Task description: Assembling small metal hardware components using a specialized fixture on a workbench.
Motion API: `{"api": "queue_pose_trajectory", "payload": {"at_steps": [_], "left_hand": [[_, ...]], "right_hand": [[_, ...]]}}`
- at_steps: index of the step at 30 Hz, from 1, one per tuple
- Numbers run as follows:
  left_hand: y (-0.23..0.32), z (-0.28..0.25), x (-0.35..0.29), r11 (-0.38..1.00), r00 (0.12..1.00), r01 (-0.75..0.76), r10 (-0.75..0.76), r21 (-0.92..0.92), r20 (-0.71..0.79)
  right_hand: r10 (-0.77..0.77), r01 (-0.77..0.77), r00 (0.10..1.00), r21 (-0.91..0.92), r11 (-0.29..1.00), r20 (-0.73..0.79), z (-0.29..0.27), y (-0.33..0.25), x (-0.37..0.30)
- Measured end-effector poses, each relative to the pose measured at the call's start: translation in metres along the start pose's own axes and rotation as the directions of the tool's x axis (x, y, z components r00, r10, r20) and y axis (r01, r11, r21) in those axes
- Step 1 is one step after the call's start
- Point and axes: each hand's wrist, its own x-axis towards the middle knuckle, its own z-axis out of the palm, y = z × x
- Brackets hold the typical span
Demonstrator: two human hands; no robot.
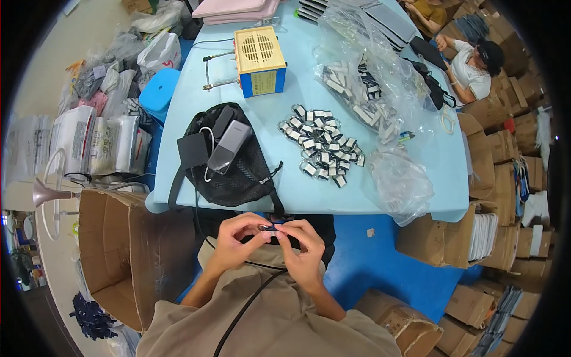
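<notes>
My left hand (235, 239) and my right hand (300, 243) meet in front of my body, just off the table's near edge. Between their fingertips both pinch a small key ring (269, 228) with a dark strap; the fingers cover much of it. On the table ahead lies a loose pile of similar key rings (321, 143), each with a white-and-black tag and a metal ring. A clear plastic bag (363, 101) to the right of the pile holds many more white pieces.
A black mesh bag (238, 178) carries a grey power bank (229, 146). Behind it stands a blue-and-wood box with metal rods (262, 59). Crumpled plastic (401, 184) lies at the table's right edge. Open cardboard boxes (113, 256) flank me. Another person (473, 68) sits at the far right.
</notes>
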Motion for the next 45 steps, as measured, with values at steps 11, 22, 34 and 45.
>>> {"api": "queue_pose_trajectory", "payload": {"at_steps": [11, 22, 34, 45], "left_hand": [[-0.012, -0.016, 0.001, 0.999, 0.993, -0.012, 0.008, 0.036, 0.114], [-0.017, 0.002, 0.004, 0.998, 1.0, -0.013, 0.012, 0.062, 0.008], [0.043, -0.043, 0.055, 0.977, 0.987, -0.03, 0.062, 0.209, -0.15], [0.104, -0.246, 0.283, 0.83, 0.86, 0.285, 0.0, 0.479, -0.51]], "right_hand": [[0.097, -0.108, 0.993, 0.183, 0.977, 0.071, 0.004, -0.001, -0.005], [0.155, -0.151, 0.988, 0.266, 0.952, 0.007, 0.002, 0.009, -0.003], [0.104, -0.103, 0.995, 0.114, 0.988, -0.004, -0.013, 0.023, 0.003], [0.158, -0.159, 0.987, -0.031, 0.987, -0.04, -0.036, 0.056, -0.009]]}}
